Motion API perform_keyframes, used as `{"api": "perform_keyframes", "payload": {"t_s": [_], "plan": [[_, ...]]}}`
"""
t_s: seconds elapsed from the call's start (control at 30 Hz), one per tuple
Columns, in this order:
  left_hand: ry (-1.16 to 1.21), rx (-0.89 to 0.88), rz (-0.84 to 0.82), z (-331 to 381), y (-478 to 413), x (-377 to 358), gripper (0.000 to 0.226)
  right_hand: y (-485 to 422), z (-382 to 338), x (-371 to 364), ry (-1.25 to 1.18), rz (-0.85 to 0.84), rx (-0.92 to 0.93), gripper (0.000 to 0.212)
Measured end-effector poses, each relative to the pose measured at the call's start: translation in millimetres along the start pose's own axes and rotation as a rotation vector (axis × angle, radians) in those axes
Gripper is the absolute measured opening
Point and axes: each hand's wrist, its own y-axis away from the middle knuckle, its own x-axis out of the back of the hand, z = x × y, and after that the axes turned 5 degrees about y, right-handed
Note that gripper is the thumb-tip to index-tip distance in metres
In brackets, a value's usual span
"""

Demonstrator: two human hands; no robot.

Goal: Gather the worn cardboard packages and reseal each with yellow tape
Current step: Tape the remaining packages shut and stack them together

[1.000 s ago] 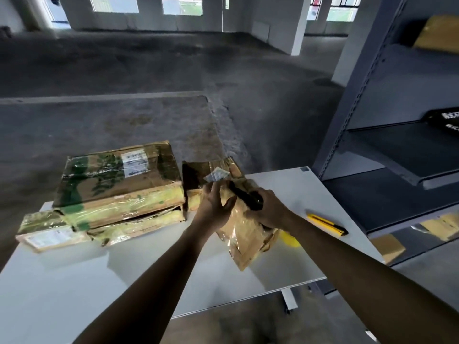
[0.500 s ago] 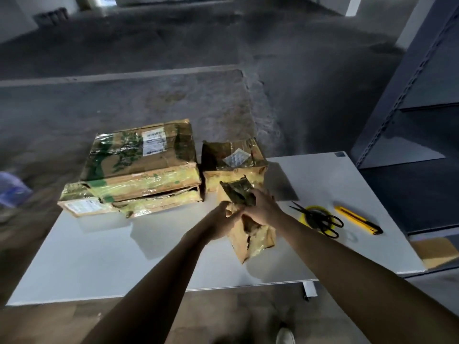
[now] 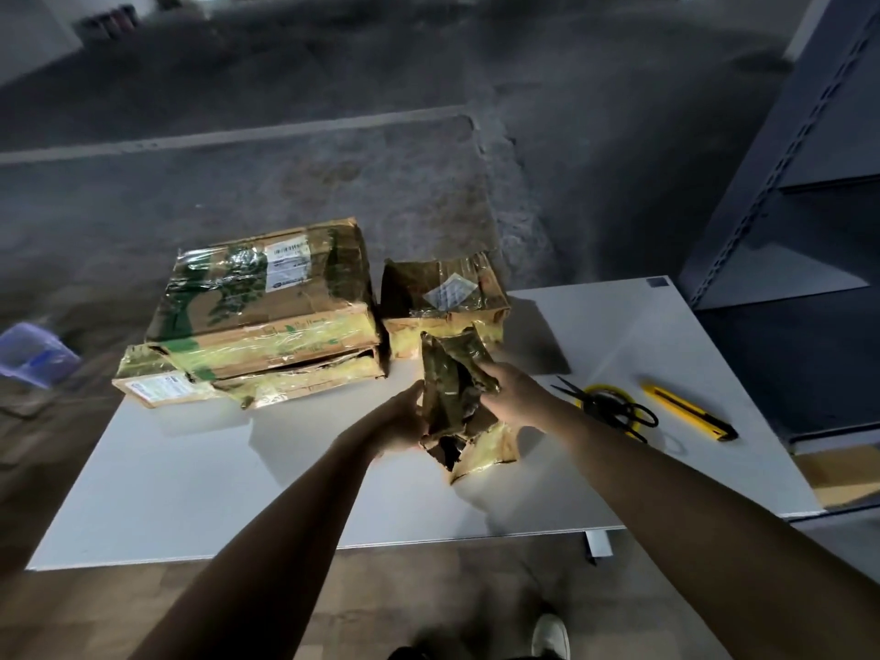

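Both hands grip the small package (image 3: 452, 397): left hand (image 3: 405, 421) cups its left side, right hand (image 3: 514, 395) curls fingers over its upper right. It's tilted on end, long axis running away from the body, low over the table (image 3: 238, 493); can't tell if it touches. Yellow tape roll (image 3: 601, 389) lies just right, under the scissors (image 3: 614, 412), so the right hand is nearer. Stacked packages (image 3: 266, 302) crowd behind; there's bare tabletop on the near side.

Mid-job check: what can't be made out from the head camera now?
Head view:
- Yellow tape roll: mostly covered by black scissors.
- Crumpled tape-wrapped cardboard package: sides hidden by left hand and right hand.
- White label on large cardboard box: print too small.
- Purple object on floor: blurred.
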Motion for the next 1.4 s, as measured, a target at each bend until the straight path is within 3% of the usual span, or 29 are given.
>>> {"api": "perform_keyframes", "payload": {"t_s": [0.1, 0.23, 0.37, 0.47, 0.57, 0.7, 0.93, 1.1, 1.2, 1.4], "plan": [[0.008, -0.004, 0.058, -2.5, -4.1, 7.6, 0.059, -3.2, -1.2, 5.2, -0.100, 0.047, -0.035, 0.057], [0.025, -0.039, 0.139, 1.8, -9.7, 16.1, 0.061, 1.9, -9.5, 15.2, -0.274, 0.057, -0.084, 0.037], [-0.044, -0.218, 0.231, 16.9, -6.3, 20.4, 0.046, 6.2, -19.2, 23.4, -0.302, 0.113, -0.078, 0.016], [-0.209, -0.349, 0.212, 22.3, -4.7, 21.0, 0.045, 12.0, -27.4, 30.1, -0.263, 0.160, -0.089, 0.024], [-0.284, -0.331, 0.165, 31.7, -4.0, 22.5, 0.036, 16.3, -33.1, 33.7, -0.233, 0.170, -0.095, 0.030], [-0.431, -0.311, 0.053, 39.7, 3.9, 27.8, 0.061, 18.0, -37.7, 32.2, -0.237, 0.188, -0.114, 0.029], [-0.556, -0.541, 0.359, 32.7, 2.0, 22.7, 0.034, 16.4, -40.3, 23.3, -0.355, 0.150, -0.099, 0.021], [-0.651, -0.449, 0.146, 38.3, 7.5, 18.7, 0.038, 14.7, -37.2, 22.5, -0.314, 0.158, -0.090, 0.018], [-0.695, -0.459, 0.211, 36.4, 10.3, 15.2, 0.046, 12.7, -36.8, 21.2, -0.271, 0.153, -0.066, 0.022], [-0.778, -0.623, 0.323, 28.8, 2.5, 6.4, 0.036, 10.8, -39.0, 13.7, -0.214, 0.117, -0.018, 0.019]]}}
